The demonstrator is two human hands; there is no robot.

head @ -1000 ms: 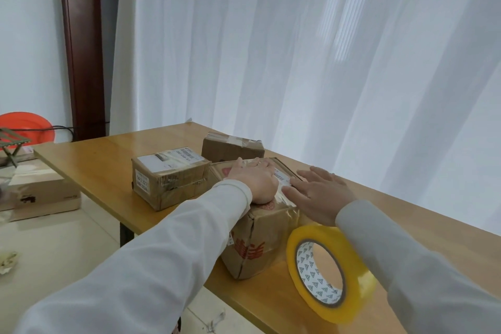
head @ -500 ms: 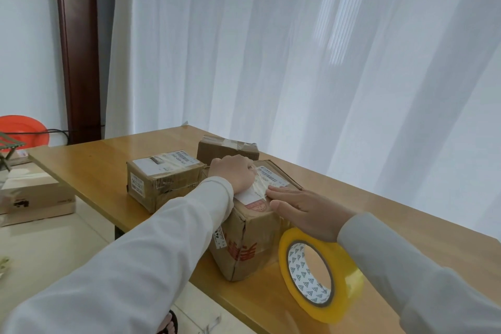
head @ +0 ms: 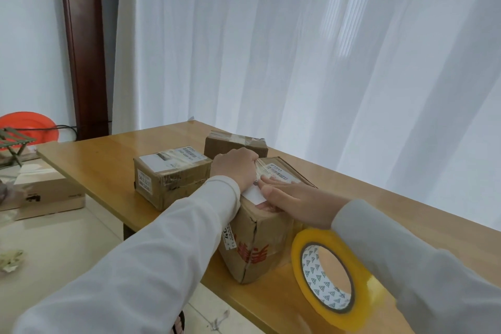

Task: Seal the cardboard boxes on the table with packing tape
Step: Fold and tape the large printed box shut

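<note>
Cardboard box (head: 260, 238): right hand (head: 295, 202) presses flat on top; left hand (head: 237, 171) seemingly pinches tape.

Soft, even daylight comes through the white curtain (head: 311, 48), which fills the upper frame and glows brightest in pale vertical streaks at upper right. The room is bright, with no harsh shadows; only faint, diffuse ones lie under the boxes on the bench (head: 108, 160). A mild sheen shows on the bench top and on the yellow tape roll (head: 329, 276). Wide-angle distortion bends lines near the edges and stretches the sleeves at the bottom. Focus is fair at centre; the near sleeves and frame corners look soft.
</note>
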